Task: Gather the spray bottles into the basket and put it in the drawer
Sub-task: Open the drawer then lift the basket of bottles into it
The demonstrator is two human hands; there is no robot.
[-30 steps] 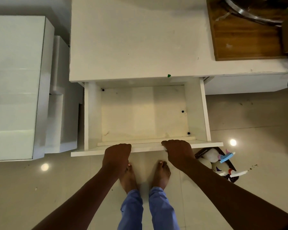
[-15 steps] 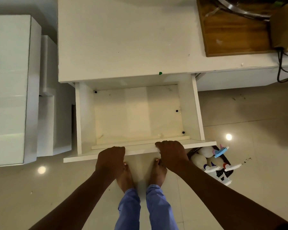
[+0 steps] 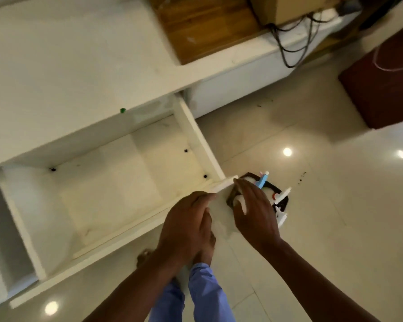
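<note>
The drawer [image 3: 107,196] was white outside and pale cream on its floor, dotted with small black screw heads. The countertop [image 3: 68,73] above was white, with a tiny green speck at its edge. The basket [image 3: 283,201] was dark, almost black; its spray bottles [image 3: 280,196] were white, one with a light blue trigger. The wooden board [image 3: 207,26] was warm brown, the floor [image 3: 335,217] glossy beige, and the trousers [image 3: 205,296] light blue.

One head-worn wide-angle view looks steeply down, tilted, close over the open drawer [image 3: 107,191] and floor [image 3: 335,205] (no second view).
</note>
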